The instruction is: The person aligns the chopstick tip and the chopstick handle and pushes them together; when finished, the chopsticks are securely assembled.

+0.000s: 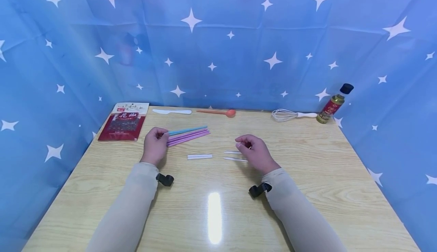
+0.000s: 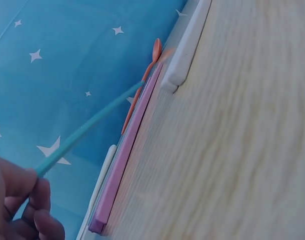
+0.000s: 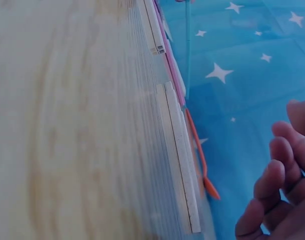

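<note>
My left hand (image 1: pixel 163 133) pinches one end of a teal stick (image 1: pixel 188 130), which is lifted off the wooden table (image 1: pixel 307 168) and points right; the left wrist view shows the fingers (image 2: pixel 30 192) closed on that teal stick (image 2: pixel 87 127). Just under it lie purple sticks (image 1: pixel 189 136) (image 2: pixel 125 160) on the table. A pair of white sticks (image 1: pixel 199 156) lies between my hands. My right hand (image 1: pixel 243 143) hovers with loosely curled fingers (image 3: pixel 272 195) and holds nothing, right above two thin white sticks (image 1: pixel 233 156) (image 3: pixel 180 165).
Along the back edge lie a red spice packet (image 1: pixel 124 122), a white plastic knife (image 1: pixel 172 111), an orange spoon (image 1: pixel 218 112), a whisk (image 1: pixel 293 115) and a dark-capped bottle (image 1: pixel 334 104). Blue star-print cloth (image 1: pixel 218 36) walls three sides.
</note>
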A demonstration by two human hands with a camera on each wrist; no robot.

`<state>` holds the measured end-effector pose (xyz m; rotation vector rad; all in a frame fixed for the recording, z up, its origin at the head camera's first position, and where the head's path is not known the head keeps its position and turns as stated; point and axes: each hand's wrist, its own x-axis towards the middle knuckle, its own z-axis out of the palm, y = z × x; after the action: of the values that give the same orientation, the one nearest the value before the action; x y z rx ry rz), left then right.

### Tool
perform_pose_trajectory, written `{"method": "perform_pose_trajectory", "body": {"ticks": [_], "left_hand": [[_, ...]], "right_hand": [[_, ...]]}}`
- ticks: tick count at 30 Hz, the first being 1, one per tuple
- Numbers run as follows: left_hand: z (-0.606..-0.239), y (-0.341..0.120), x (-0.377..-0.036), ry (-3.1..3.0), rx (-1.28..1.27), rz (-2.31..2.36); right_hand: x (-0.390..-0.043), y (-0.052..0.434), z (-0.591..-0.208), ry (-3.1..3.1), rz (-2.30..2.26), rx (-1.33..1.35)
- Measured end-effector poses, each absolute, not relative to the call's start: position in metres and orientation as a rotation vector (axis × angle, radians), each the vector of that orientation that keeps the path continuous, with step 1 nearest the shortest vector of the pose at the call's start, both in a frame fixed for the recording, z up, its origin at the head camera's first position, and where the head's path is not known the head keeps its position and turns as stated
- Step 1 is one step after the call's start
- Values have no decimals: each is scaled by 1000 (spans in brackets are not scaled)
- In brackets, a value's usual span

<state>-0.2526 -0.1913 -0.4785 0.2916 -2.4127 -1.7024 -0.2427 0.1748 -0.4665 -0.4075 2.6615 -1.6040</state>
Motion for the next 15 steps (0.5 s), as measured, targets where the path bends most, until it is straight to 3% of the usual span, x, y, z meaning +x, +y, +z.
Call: {"method": "perform_pose_trajectory", "body": {"ticks": [15], "left_hand": [[-475,-191,-250,-2507,447,-1681]], "right_hand": [[-240,175,-464,2655,-1583,-368]]}}
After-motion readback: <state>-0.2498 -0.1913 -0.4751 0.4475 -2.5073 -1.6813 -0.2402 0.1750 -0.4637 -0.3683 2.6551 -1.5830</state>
